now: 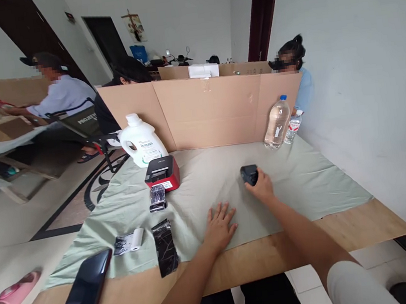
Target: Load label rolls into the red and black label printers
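My right hand (264, 187) grips a small black boxy object (249, 175) over the right half of the greenish cloth (205, 171). Its exact kind is not clear, and my fingers cover its right side. My left hand (219, 228) lies flat on the cloth with its fingers spread, holding nothing. Left of it are a dark crinkled strip (166, 248) and a white roll with a printed end (136, 239). A small red and black printer (163, 171) stands farther back, with a dark film roll (157, 199) in front of it.
A cardboard screen (213, 111) stands along the back, with a white jug (142, 142) at left and a large water bottle (277, 123) and small bottle (293, 128) at right. A large phone (82, 297) lies front left. Other people sit beyond the screen and at left.
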Tool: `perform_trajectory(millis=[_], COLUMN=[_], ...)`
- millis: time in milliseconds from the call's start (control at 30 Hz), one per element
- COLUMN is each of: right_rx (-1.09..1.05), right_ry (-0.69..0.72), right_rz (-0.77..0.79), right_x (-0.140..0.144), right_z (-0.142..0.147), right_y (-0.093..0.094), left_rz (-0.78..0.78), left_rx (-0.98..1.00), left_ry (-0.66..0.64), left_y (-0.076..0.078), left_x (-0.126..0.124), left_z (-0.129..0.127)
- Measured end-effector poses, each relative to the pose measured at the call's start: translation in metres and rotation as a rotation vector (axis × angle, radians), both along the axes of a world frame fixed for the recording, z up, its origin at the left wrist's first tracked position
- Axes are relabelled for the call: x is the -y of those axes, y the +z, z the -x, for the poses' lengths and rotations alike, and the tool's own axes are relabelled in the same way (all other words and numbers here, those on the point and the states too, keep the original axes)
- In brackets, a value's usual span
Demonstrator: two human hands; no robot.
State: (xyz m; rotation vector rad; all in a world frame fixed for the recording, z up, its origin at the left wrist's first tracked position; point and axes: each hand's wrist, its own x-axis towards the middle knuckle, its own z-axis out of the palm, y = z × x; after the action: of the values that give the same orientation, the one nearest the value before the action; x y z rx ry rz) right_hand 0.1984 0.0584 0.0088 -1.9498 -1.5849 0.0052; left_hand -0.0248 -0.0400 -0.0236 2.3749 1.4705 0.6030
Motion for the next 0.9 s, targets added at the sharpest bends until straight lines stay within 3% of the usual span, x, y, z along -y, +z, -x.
perform_trajectory(millis=[100,233,367,433,533,633,733,800,833,900], right_rx=[-0.070,-0.101,-0.102,0.008,0.222,0.231,0.028,-0.178,-0.286,-0.542], right_ry=[-0.268,-0.388,-0.405,-0.411,-0.228,0.143,0.501,0.671,0.719,0.746], right_rz=[0.116,0.182,0.238,0.195,0.048,0.026,0.115,0.160,0.188,0.245], right_x=[-0.047,-0.073,-0.068,-0.067,-0.076,-0.089,-0.094,-0.094,-0.093,-0.091], right_z=[-0.057,-0.107,-0.115,-0.107,-0.073,-0.008,0.078,0.137,0.164,0.212], right_y=[0.015,0.025,0.020,0.015,0.008,0.006,0.005,0.003,0.003,0.002], left_rz=[0.028,0.039,0.098,0.131,0.205,0.116,-0.185,-0.253,-0.197,0.018], left_rx=[-0.102,-0.125,-0.103,-0.035,0.244,0.641,0.799,0.825,0.839,0.894], left_ry=[-0.054,-0.058,-0.052,-0.045,0.073,0.324,0.579,0.818,0.914,0.971], left_y=[0.001,0.004,0.009,0.009,0.010,0.024,0.053,0.071,0.078,0.085], left_x=[0.000,-0.001,0.005,0.007,-0.002,-0.031,-0.070,-0.097,-0.110,-0.130], left_z=[-0.003,0.000,0.001,-0.002,0.004,0.040,0.110,0.161,0.184,0.218])
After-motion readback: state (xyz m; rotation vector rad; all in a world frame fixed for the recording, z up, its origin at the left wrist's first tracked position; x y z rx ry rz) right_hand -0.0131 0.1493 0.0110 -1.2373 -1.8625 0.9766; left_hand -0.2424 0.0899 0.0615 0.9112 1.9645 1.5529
